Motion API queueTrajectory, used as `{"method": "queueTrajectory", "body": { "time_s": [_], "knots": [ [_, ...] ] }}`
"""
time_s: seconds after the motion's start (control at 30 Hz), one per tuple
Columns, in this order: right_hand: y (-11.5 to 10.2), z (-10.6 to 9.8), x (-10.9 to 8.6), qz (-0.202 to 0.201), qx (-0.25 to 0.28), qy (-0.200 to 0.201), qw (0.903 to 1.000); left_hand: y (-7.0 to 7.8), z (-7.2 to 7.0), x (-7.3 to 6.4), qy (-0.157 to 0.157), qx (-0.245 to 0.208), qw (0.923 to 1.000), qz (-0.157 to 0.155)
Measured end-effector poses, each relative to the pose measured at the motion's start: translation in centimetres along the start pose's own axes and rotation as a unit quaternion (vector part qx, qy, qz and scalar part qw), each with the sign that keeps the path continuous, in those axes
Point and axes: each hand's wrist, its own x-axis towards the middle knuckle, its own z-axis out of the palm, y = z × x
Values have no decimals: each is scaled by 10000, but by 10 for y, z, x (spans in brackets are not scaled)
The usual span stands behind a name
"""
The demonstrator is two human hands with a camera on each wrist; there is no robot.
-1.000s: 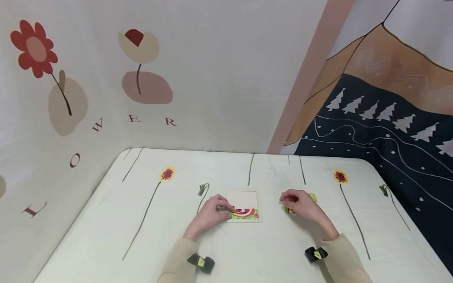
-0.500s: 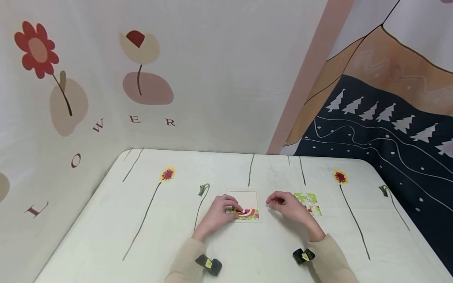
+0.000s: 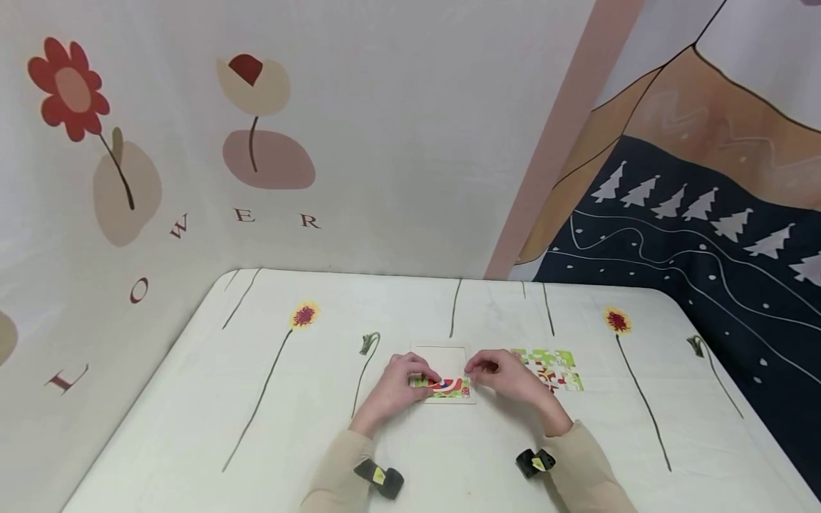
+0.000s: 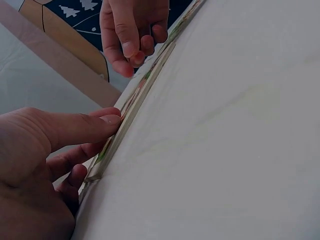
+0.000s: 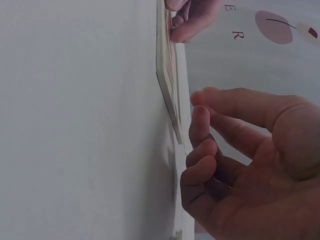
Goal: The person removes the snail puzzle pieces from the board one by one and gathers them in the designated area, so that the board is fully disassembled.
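Puzzle frame [image 3: 442, 359], pale and square, lies flat on the white table [image 3: 449, 456], in front of the person and between the two hands. A strip of puzzle pieces [image 3: 455, 388], green, red and white with a spot of blue, fills the near part of its recess; the far part shows the pale bare base. The left hand [image 3: 396, 385] is at the frame's left side, loosely spread, its thumb and forefinger set a little apart and resting over the left end of the strip; in the left wrist view the thumb lies nearly straight, its tip at the frame's edge. The right hand [image 3: 509, 374] is just beside the frame's right rim, fingers bent and thumb and forefinger tips almost together; whether something small is hidden between those tips, I cannot tell. To the right, partly behind the right hand, a cluster of loose pieces [image 3: 558, 362] lies flat on the table, light green and white with red toward the near side. Both arms wear beige sleeves [image 3: 336, 467], each with a small black device [image 3: 380, 479] carrying a yellow mark. Thin stems and yellow-rimmed red flowers [image 3: 304, 315] are printed on the table covering. Beyond rises a pale backdrop [image 3: 410, 142] with a large red flower at far left; to the right, a dark blue area [image 3: 693, 249] bears white trees.
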Motion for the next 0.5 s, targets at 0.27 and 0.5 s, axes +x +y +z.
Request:
{"method": "queueTrajectory", "body": {
  "time_s": [0.27,0.5],
  "knots": [
    [-2,4,2,101,-39,-233,9997,0,0,-1,-74,-9,9999,134],
    [-3,7,3,209,-136,-190,9995,-2,-1,-1,-137,43,9998,167]
  ]
}}
